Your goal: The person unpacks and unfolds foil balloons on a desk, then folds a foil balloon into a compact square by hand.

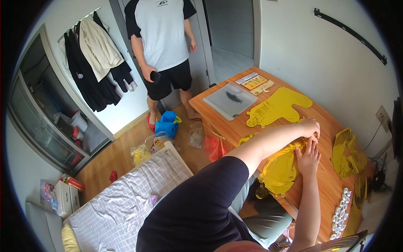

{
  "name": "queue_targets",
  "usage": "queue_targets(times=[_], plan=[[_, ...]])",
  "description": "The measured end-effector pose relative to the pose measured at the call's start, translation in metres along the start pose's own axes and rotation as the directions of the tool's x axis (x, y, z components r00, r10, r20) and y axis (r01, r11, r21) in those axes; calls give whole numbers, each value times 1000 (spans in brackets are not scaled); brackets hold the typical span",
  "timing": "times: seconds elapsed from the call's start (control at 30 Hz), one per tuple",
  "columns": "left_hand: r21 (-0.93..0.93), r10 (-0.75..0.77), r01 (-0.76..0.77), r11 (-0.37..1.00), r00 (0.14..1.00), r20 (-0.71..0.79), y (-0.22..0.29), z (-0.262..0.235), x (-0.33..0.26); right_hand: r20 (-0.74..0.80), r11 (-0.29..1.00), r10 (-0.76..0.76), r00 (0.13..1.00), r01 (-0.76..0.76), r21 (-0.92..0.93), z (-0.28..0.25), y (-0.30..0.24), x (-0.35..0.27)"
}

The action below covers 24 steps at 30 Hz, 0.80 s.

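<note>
On the wooden table (235,126), both hands sit on a flat gold foil balloon (281,170). Left hand (310,127) is at the balloon's far edge, fingers curled down onto the foil; whether they pinch it, cannot tell. Right hand (308,157) lies flat just below it, fingers straight and together, pointing up toward the left hand, palm pressing the foil. Fingertips of the right hand almost touch the left hand. Most of the balloon spreads left of and below the right hand, reaching to the table's near edge.

Another gold balloon (279,107) lies farther up the table, well apart from the hands. More crumpled gold foil (346,153) lies to the right. A grey tray (230,100) sits at the far end, printed cards (254,82) beside it. Small white pieces (341,214) in rows lie near the right forearm. A second person (161,42) stands by the door, dark object in hand. A checked bed (126,201) lies lower left.
</note>
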<state>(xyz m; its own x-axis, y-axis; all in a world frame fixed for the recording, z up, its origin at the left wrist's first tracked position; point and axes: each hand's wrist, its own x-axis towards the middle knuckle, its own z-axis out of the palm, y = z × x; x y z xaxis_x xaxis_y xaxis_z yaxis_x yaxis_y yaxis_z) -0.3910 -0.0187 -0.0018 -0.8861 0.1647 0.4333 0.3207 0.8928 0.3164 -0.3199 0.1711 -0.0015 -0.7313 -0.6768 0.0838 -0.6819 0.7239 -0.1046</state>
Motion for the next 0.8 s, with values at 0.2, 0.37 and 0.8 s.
queue_targets(times=[0.2, 0.37, 0.8], plan=[[-34, 10, -11, 999, 1000, -30, -1, 9, 4, -86, 999, -15, 996, 19, 40, 11, 11, 2], [-38, 5, -7, 999, 998, -59, -10, 14, 3, -83, 999, -19, 996, 22, 37, 9, 7, 3], [-146, -201, 217, 965, 972, 118, -3, 15, 11, -53, 1000, 10, 999, -9, 16, 6, 8, -2]])
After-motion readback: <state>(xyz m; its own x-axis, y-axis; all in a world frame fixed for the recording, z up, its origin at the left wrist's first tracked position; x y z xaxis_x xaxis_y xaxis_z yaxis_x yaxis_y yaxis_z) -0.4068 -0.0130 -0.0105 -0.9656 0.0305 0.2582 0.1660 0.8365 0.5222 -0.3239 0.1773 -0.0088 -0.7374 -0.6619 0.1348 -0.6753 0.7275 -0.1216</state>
